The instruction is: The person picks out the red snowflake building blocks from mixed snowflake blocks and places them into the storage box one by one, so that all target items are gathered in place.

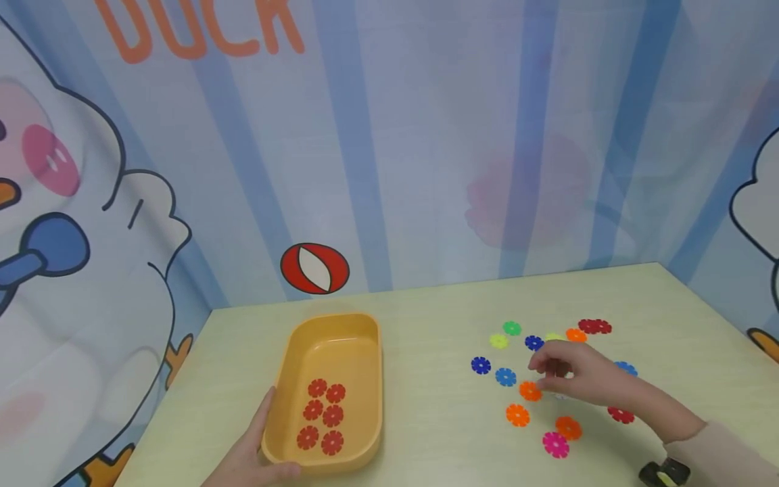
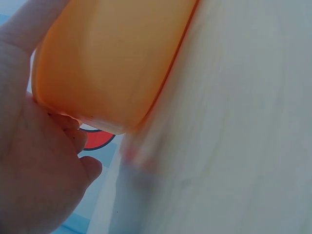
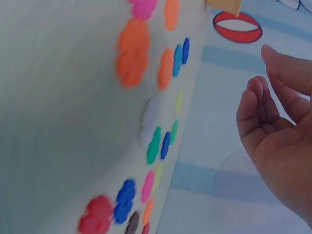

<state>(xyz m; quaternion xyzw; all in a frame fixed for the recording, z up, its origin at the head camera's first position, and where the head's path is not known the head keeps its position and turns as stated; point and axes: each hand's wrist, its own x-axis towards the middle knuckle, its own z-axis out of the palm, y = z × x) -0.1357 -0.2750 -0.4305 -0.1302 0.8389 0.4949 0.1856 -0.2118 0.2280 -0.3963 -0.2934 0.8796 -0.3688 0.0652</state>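
Cartoon-printed walls with blue stripes, a white duck and a red-and-white ball [image 1: 314, 268] close in a pale worktop [image 1: 438, 406]. From the head view, an orange tray [image 1: 371, 379] sits on the near left part of the worktop with six red flower discs [image 1: 321, 414] lying flat inside it. The left hand [image 1: 252, 453] grips the tray's near left corner, thumb curled over the rim. To the right, loose flower discs are scattered: green, yellow, dark blue, light blue, orange, red and a pink one [image 1: 555, 444] nearest. The right hand [image 1: 578, 375] hovers over the middle of this scatter, fingers loosely bent, fingertips just beside an orange disc [image 1: 530, 390]; whether they touch anything I cannot tell from here. A small black and yellow object [image 1: 663, 471] lies at the near right edge.

From the left wrist view, the tray's orange outer wall [image 2: 112, 63] fills the upper left, with the left hand [image 2: 39, 165] wrapped against it and the worktop [image 2: 234, 122] blurred beside.

From the right wrist view, the right hand [image 3: 280, 141] shows its palm open, fingers [image 3: 253, 112] relaxed and slightly curved, holding nothing. The coloured discs [image 3: 132, 51] run in a blurred line along the worktop [image 3: 58, 107], apart from the hand.
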